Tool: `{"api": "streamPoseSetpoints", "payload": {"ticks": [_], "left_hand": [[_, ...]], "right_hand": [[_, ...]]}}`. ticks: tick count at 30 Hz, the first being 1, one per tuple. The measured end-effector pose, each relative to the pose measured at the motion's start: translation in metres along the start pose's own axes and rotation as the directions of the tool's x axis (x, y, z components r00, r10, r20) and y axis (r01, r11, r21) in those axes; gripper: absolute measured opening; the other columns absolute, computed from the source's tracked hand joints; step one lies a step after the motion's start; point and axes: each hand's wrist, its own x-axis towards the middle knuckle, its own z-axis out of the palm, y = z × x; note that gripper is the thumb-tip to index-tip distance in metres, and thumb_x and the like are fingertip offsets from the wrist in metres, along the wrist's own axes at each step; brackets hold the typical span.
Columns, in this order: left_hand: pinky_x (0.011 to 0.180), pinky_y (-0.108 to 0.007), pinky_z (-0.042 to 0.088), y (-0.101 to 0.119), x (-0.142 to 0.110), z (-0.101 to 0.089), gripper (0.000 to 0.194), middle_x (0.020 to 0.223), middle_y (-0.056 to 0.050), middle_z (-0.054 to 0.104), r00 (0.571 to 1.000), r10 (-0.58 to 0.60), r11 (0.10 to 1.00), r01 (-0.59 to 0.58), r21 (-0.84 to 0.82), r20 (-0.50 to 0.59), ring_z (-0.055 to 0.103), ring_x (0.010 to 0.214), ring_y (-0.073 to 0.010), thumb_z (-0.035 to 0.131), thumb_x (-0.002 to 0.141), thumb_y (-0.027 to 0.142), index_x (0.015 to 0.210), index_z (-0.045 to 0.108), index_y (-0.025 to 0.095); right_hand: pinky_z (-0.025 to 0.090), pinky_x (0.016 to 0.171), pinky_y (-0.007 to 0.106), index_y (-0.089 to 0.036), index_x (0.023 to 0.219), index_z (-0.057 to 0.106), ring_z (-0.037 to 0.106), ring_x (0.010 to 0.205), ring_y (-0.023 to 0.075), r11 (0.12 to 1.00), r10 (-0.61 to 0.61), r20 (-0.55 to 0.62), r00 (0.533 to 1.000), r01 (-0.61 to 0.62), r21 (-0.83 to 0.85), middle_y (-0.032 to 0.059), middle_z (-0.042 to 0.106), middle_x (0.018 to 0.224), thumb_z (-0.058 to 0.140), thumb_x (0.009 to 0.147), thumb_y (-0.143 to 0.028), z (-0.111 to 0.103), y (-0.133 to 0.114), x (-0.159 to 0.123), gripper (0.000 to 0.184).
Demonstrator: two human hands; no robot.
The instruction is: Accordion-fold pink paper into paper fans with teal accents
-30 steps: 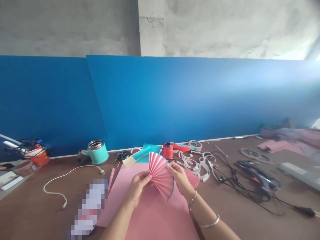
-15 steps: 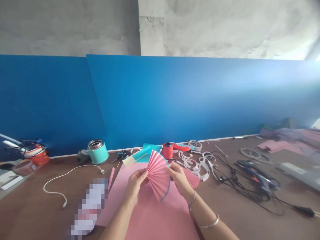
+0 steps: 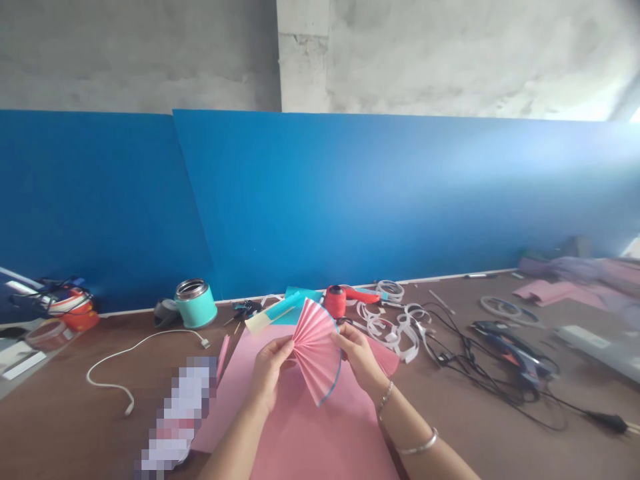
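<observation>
A pink pleated paper fan (image 3: 315, 350) with a blue trim along its curved edge is spread open above a large pink paper sheet (image 3: 305, 433). My left hand (image 3: 267, 372) pinches the fan's folded point at its left side. My right hand (image 3: 357, 357) grips the fan's right edge, fingers closed on the pleats. Two bracelets ring my right wrist. Both hands hover just over the pink sheet on the brown table (image 3: 65, 427).
A teal tin (image 3: 195, 303), red thread spool (image 3: 335, 301), teal paper (image 3: 295, 308), white paper strips (image 3: 395, 327), a white cable (image 3: 135, 357) and a glue gun with black cords (image 3: 510, 350) lie around. A blue board (image 3: 350, 200) backs the table. Pink paper (image 3: 555, 290) sits far right.
The fan has swung slightly, its lower tip moving left and up. My left hand has risen a little toward the fan's point. My right hand has barely shifted.
</observation>
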Motion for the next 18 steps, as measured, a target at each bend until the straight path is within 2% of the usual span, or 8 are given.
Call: {"api": "streamPoseSetpoints", "payload": {"ticks": [7,18], "left_hand": [[0.061,-0.022,0.042,0.003,-0.002,0.000,0.036,0.095,-0.007,0.073,0.999,-0.004,0.999,0.001,0.050,0.046,0.062,0.078,-0.0159,0.072,0.071,0.042,0.099,0.072,0.019],[0.063,-0.023,0.044,0.013,-0.008,0.007,0.046,0.095,-0.009,0.072,0.993,-0.047,0.999,0.047,0.007,0.107,0.064,0.076,-0.0169,0.077,0.064,0.041,0.103,0.071,0.017]], "right_hand": [[0.026,0.050,0.023,-0.019,0.065,0.053,0.034,0.052,0.0081,0.994,0.078,0.029,0.997,-0.080,0.072,-0.0053,0.045,0.059,0.075,0.063,-0.041,-0.005,0.006,0.002,0.031],[0.029,0.051,0.024,-0.019,0.067,0.054,0.037,0.053,0.0098,0.995,0.060,0.023,0.998,-0.062,0.073,-0.0039,0.048,0.060,0.075,0.064,-0.043,-0.009,0.005,0.004,0.032]]}}
